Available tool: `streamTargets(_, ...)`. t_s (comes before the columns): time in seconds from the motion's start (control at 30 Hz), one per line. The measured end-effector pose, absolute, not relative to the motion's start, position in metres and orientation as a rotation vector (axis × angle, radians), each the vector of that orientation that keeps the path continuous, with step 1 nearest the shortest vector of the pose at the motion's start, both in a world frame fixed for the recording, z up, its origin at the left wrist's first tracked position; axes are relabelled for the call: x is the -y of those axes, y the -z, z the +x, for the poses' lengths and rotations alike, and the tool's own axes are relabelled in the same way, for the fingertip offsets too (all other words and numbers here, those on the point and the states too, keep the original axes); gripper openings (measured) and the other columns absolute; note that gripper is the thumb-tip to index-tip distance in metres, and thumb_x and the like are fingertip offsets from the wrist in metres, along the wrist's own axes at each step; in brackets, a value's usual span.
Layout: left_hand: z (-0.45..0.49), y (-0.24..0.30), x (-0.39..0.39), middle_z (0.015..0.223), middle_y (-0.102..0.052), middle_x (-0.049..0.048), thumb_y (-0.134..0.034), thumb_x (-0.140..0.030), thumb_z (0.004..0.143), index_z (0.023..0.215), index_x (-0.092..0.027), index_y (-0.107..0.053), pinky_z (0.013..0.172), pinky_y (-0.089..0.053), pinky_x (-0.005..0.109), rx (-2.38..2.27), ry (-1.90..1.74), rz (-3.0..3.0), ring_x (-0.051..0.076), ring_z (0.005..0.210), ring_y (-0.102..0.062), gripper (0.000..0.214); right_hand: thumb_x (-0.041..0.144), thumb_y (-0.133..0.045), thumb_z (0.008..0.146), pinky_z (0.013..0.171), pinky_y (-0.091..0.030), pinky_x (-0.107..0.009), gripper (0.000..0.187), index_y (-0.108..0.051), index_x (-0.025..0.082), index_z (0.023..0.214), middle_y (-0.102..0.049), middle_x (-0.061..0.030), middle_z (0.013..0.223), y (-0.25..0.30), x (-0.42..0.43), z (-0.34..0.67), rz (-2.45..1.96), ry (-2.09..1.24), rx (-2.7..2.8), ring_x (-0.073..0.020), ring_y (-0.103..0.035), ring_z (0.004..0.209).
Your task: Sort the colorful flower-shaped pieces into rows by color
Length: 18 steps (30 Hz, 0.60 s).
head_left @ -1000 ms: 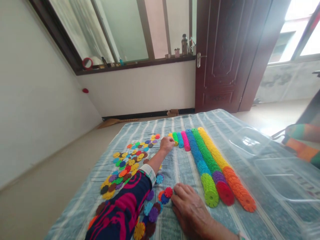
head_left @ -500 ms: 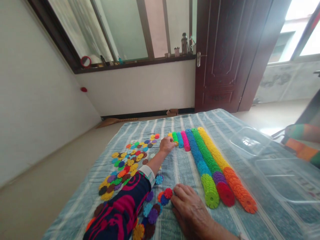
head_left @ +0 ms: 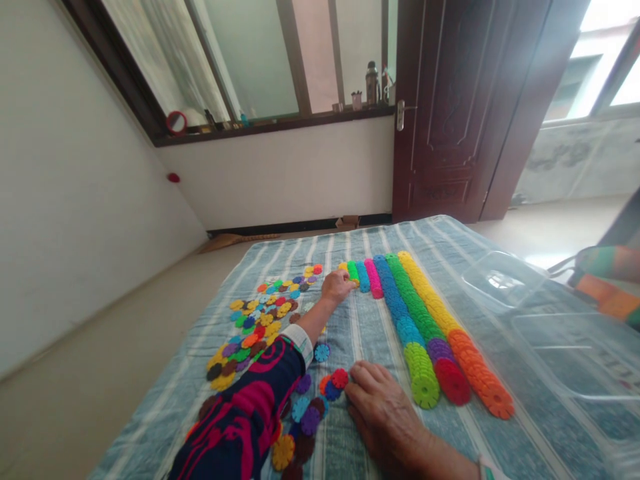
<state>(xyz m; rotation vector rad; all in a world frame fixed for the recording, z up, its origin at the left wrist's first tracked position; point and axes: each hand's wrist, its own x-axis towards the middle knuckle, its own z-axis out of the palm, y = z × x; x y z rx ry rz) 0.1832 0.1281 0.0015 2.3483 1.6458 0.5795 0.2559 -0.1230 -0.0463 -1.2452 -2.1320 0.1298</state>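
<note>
My left hand [head_left: 337,287], its sleeve dark with pink swirls, reaches to the near end of a short yellow row [head_left: 343,266]. Its fingers are pinched on a yellow notched disc [head_left: 355,283], partly hidden by them. Right beside that stand short rows of overlapping discs: green [head_left: 353,270], blue [head_left: 363,277] and pink [head_left: 373,277]. My right hand [head_left: 380,407] rests palm down on the cloth, fingers stretched out and holding nothing. By its fingertips lies a red disc [head_left: 340,379], overlapping a dark blue disc [head_left: 332,390].
Long rows in blue [head_left: 393,297], green [head_left: 413,300] and yellow [head_left: 430,300] stretch toward me. Loose mixed discs [head_left: 270,327] spread over the left of the striped cloth [head_left: 200,407]. Clear plastic containers [head_left: 575,393] sit at the right, near an orange-green item [head_left: 605,293].
The view has shifted slightly, so the scene sits a little farther right. Both hands keep nearly the same places, the left at the short yellow row, the right on the cloth.
</note>
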Motion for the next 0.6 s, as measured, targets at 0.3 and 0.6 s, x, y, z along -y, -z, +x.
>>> streamTargets(0.3, 0.116, -0.029, -0.073, 0.061, -0.060, -0.0029, -0.061, -0.020, 0.070, 0.067, -0.015, -0.069, 0.062, -0.040, 0.021, -1.338, -0.355, 2.399, 0.012, 0.064, -0.055, 0.010, 0.009, -0.056, 0.088, 0.089, -0.047, -0.040, 0.012, -0.061, 0.018, 0.094, -0.061, -0.0070, 0.098, 0.040, 0.127, 0.261, -1.234, -0.156, 2.179, -0.0239, -0.054, 0.100)
streamTargets(0.6, 0.025, -0.056, 0.031, 0.067, -0.063, -0.0020, -0.059, -0.023, 0.068, 0.070, -0.017, -0.069, 0.059, -0.039, 0.020, -1.181, 0.041, 2.176, 0.012, 0.064, -0.056, 0.012, 0.012, -0.051, 0.093, 0.091, -0.047, -0.041, 0.012, -0.061, 0.019, 0.093, -0.062, -0.0082, 0.101, 0.044, 0.130, 0.266, -1.219, -0.148, 2.202, -0.0237, -0.056, 0.102)
